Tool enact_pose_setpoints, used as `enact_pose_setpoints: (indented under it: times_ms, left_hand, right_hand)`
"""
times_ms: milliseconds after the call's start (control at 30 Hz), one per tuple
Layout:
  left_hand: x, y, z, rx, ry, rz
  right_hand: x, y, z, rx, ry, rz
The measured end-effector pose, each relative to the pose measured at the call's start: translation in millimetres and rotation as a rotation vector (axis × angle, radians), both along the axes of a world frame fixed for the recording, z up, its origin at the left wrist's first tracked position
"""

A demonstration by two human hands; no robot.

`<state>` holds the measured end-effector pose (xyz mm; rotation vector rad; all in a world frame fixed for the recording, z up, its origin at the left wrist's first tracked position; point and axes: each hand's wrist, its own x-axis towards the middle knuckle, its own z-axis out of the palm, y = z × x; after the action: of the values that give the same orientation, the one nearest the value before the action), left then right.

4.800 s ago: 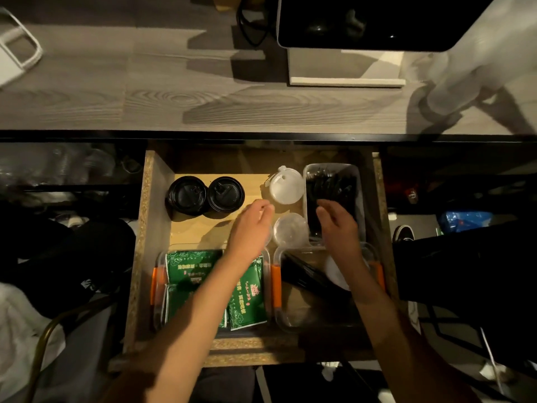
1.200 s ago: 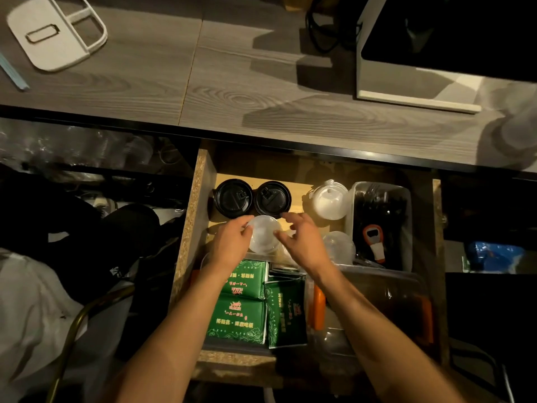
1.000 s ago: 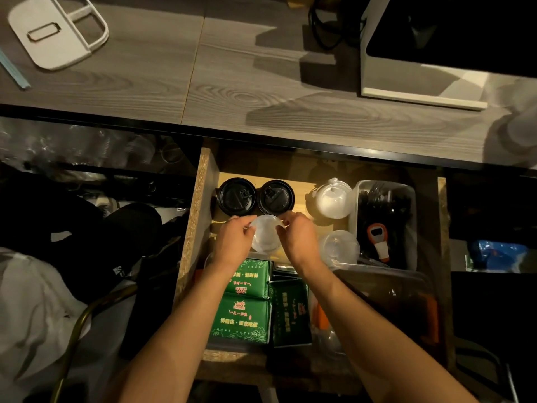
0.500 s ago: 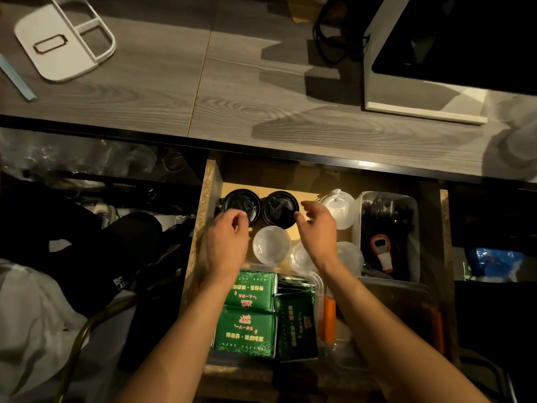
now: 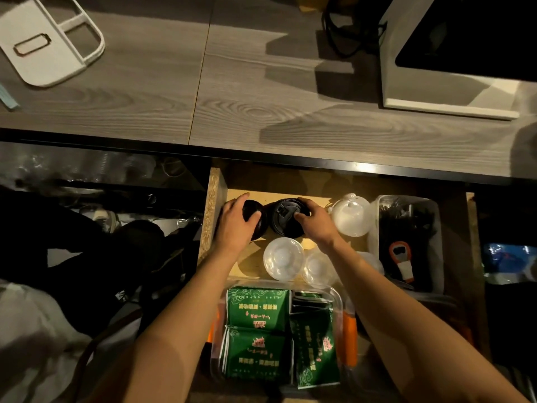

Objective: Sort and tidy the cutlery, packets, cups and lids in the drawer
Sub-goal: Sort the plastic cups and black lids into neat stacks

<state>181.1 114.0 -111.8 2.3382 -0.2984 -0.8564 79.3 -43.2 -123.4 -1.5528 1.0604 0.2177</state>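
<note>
The open wooden drawer (image 5: 214, 199) holds two stacks of black lids at the back left. My left hand (image 5: 236, 221) grips the left stack of black lids (image 5: 259, 225). My right hand (image 5: 315, 221) grips the right stack of black lids (image 5: 283, 221) from its right side. Two clear plastic cups (image 5: 283, 263) stand just in front of them, free of both hands. Green packets (image 5: 258, 333) lie in a clear tray at the front. A clear bin of black cutlery (image 5: 406, 219) is at the right.
A clear domed lid (image 5: 351, 218) sits between the black lids and the cutlery bin, which also holds an orange-and-white bottle opener (image 5: 401, 260). Above the drawer is a grey wood countertop (image 5: 261, 91) with a white appliance (image 5: 453, 53) and a white tray (image 5: 49, 42).
Both hands let go of the clear cup, which now stands in the drawer. They moved back and closed round the two stacks of black lids.
</note>
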Motion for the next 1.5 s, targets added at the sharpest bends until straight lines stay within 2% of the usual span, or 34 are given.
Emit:
enact_pose_setpoints:
  times_ms: [200,433,633,1033,1300,1500]
  left_hand:
    - [2,0,-5,0.032,-0.028,0.002]
    - [7,-4,-6,0.123,0.0,-0.085]
    - [-8,8,-3,0.12,-0.077,-0.088]
    - [-44,29,19,0.305,-0.219,-0.087]
    - [-61,42,16,0.343,-0.3,-0.176]
    - [-76,52,15,0.368,-0.439,-0.276]
  right_hand:
    - [5,0,-4,0.053,-0.001,-0.013]
    - [4,-4,-5,0.045,-0.002,0.022]
    - [14,0,-6,0.038,-0.034,0.023]
    - [54,13,-8,0.018,0.022,0.298]
    - [50,8,-7,-0.036,0.051,0.362]
    - [50,9,-6,-0.07,0.048,0.391]
